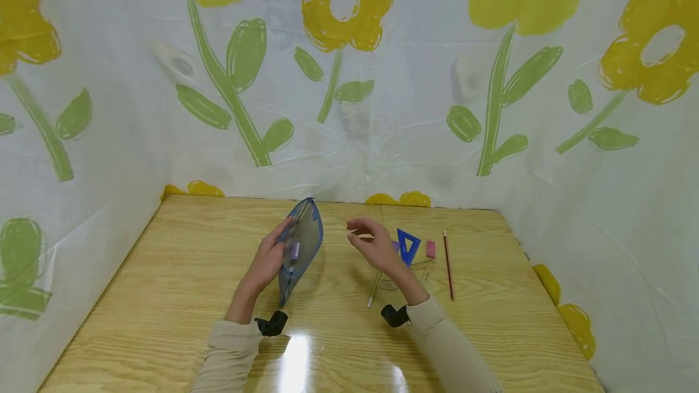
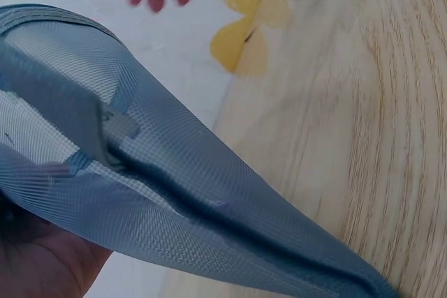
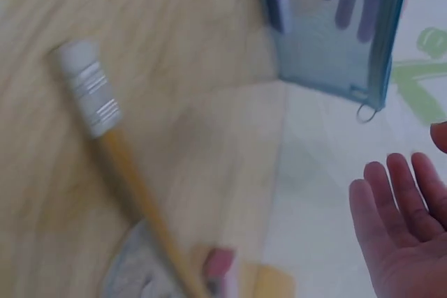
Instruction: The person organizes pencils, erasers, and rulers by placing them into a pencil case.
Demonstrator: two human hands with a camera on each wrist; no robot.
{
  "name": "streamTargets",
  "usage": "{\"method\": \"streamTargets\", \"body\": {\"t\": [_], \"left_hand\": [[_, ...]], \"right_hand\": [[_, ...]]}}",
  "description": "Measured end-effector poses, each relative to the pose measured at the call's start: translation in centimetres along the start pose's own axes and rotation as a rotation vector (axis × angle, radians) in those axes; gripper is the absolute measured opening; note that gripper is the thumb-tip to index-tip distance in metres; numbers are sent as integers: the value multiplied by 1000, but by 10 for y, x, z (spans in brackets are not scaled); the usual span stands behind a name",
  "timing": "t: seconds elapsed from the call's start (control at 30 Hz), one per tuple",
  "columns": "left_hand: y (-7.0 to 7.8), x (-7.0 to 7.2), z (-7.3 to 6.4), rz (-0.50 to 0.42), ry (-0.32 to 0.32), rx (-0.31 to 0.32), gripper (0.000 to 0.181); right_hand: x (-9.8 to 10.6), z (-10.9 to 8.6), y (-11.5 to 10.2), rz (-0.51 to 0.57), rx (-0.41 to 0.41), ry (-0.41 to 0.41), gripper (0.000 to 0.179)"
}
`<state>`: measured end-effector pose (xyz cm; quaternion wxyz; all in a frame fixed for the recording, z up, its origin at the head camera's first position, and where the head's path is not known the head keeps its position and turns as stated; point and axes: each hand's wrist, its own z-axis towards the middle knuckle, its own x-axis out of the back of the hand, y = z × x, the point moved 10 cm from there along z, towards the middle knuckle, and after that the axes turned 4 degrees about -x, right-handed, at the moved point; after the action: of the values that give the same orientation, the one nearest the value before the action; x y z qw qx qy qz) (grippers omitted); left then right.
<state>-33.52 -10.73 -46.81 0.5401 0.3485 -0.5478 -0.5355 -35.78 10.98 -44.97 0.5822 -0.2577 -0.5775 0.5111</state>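
My left hand grips a blue mesh zip pouch by its left side, holding it tilted above the table. Inside lies a small purple block, which shows through the mesh in the right wrist view too. Through the pouch I see the left hand's fingers. To the right of the pouch and apart from it, my right hand hangs in the air with nothing in it. Its fingers are loosely bent. The pouch fills much of the left wrist view.
Under and beyond the right hand lie a yellow pencil, a clear protractor, a blue set square and a pink eraser. A dark red pencil lies farther right. Flowered cloth walls border the wooden table.
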Motion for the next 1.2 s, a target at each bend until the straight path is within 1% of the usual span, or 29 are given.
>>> {"method": "streamTargets", "body": {"t": [0.1, 0.2, 0.27, 0.4, 0.57, 0.67, 0.77, 0.9, 1.07, 1.2], "left_hand": [[0, 0, -1, -7, 0, -4, 62], [-2, 1, -1, -9, 2, -5, 62], [-2, 2, -2, -10, 1, -6, 62], [-2, 2, -3, -9, 2, -3, 62], [-1, 2, -4, -5, 16, -6, 61], [-1, 2, -5, -4, 24, -11, 61], [-1, 2, -6, -2, 30, -21, 60], [0, 3, -7, 4, 40, -26, 60], [-2, 3, -8, 7, 43, -33, 61], [-2, 3, -9, -2, 44, -47, 60]], "right_hand": [[7, -7, 11, 6, -19, 18, 34], [11, -13, 20, 26, -34, 7, 36], [15, -17, 26, 10, -40, 4, 36], [22, -25, 34, -55, -46, -7, 36], [29, -33, 46, -123, -64, -29, 41], [33, -35, 53, -184, -73, -30, 43], [36, -35, 58, -256, -65, -25, 44], [42, -35, 59, -319, -58, -14, 44], [46, -34, 62, -362, -91, -25, 48], [47, -33, 63, -454, -83, -28, 47]]}}
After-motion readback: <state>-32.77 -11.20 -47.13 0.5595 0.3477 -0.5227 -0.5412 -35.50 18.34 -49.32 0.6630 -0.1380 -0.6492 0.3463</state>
